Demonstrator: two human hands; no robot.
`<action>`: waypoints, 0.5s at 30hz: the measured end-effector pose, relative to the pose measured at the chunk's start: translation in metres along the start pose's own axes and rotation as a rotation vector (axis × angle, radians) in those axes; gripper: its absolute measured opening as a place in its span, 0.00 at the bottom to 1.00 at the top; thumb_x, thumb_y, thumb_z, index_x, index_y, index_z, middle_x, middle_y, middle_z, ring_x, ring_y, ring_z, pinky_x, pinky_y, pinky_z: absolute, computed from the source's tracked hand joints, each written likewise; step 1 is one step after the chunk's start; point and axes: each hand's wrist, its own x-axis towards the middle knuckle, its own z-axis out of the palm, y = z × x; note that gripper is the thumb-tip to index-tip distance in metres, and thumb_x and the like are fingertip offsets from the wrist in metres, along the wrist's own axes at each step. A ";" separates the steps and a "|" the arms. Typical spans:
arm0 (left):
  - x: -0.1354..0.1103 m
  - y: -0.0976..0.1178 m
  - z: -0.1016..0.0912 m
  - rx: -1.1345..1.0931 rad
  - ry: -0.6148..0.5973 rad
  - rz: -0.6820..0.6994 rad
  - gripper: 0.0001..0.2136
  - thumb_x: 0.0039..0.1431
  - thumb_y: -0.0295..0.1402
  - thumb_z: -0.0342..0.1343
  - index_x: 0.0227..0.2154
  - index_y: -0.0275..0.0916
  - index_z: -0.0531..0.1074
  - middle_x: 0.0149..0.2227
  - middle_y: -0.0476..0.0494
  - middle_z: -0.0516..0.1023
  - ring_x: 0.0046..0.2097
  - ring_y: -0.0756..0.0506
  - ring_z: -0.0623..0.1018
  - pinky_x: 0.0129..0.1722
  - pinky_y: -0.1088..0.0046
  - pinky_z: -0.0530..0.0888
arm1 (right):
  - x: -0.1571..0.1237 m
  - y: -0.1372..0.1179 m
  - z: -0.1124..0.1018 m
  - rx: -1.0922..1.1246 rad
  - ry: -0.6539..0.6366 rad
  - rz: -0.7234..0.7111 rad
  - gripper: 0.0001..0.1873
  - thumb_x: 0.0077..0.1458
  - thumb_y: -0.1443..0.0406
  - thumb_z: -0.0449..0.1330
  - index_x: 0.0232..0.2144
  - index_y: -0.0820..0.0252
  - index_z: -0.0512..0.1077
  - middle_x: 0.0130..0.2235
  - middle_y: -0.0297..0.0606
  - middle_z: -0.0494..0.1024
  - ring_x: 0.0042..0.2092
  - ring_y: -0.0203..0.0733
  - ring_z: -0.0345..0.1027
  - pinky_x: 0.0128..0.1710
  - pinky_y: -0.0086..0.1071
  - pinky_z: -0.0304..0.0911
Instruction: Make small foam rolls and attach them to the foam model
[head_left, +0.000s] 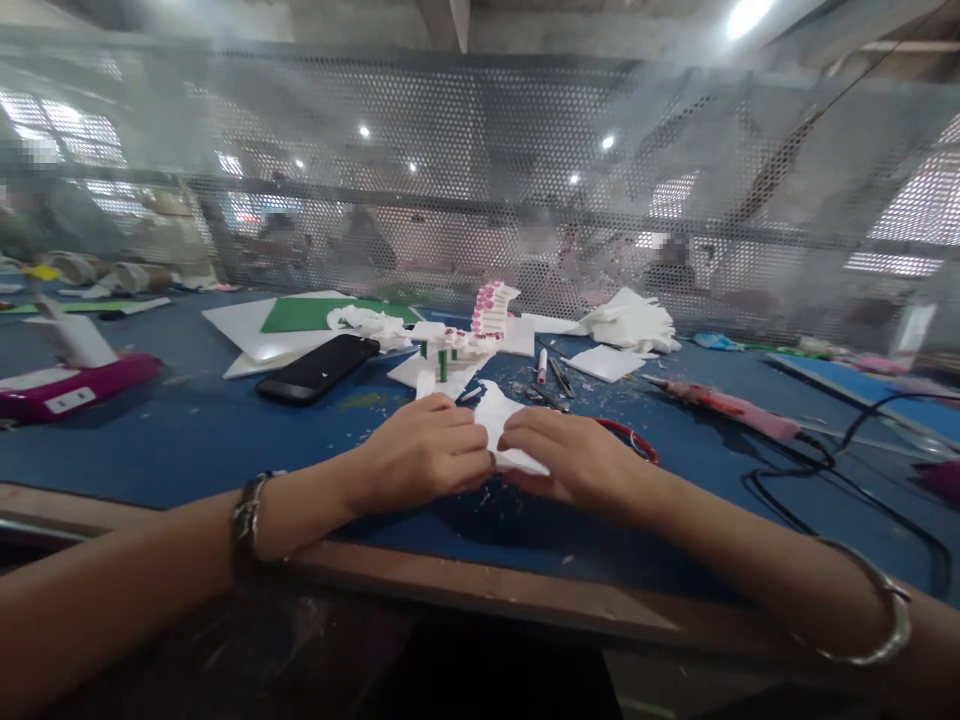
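My left hand (424, 450) and my right hand (574, 455) meet over the near part of a blue table (187, 430). Both pinch a small white piece of paper or foam (501, 425) between their closed fingers. A bracelet sits on each wrist. Just behind the hands stands a small white model with green posts and pink dots (469, 340). Red-handled scissors (634, 437) lie partly hidden behind my right hand.
A black phone (319, 367) lies left of the model. White and green sheets (300, 320) lie behind it. A pink glue gun (724, 403) with a black cable lies right. Pens (551, 370), paper scraps and a magenta device (71, 385) are around. A perforated screen backs the table.
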 end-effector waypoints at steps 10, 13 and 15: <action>0.001 0.006 -0.001 -0.339 -0.148 0.082 0.08 0.55 0.25 0.49 0.22 0.37 0.68 0.24 0.53 0.73 0.25 0.53 0.69 0.32 0.74 0.63 | -0.009 -0.014 0.000 -0.109 -0.116 -0.238 0.17 0.58 0.71 0.42 0.24 0.63 0.67 0.24 0.35 0.69 0.26 0.34 0.57 0.26 0.27 0.53; 0.003 0.002 -0.001 -0.596 -0.309 -0.036 0.04 0.52 0.25 0.53 0.27 0.39 0.70 0.29 0.51 0.76 0.30 0.52 0.73 0.33 0.77 0.65 | -0.010 -0.016 0.002 -0.027 -0.172 -0.133 0.14 0.58 0.69 0.44 0.26 0.64 0.68 0.25 0.36 0.69 0.27 0.34 0.58 0.27 0.27 0.55; 0.004 0.003 -0.002 -0.645 -0.359 -0.099 0.04 0.51 0.24 0.53 0.26 0.37 0.71 0.28 0.49 0.75 0.31 0.51 0.73 0.31 0.79 0.65 | -0.009 -0.019 0.004 0.051 -0.186 -0.027 0.11 0.55 0.66 0.48 0.27 0.65 0.68 0.27 0.38 0.69 0.29 0.34 0.59 0.28 0.27 0.56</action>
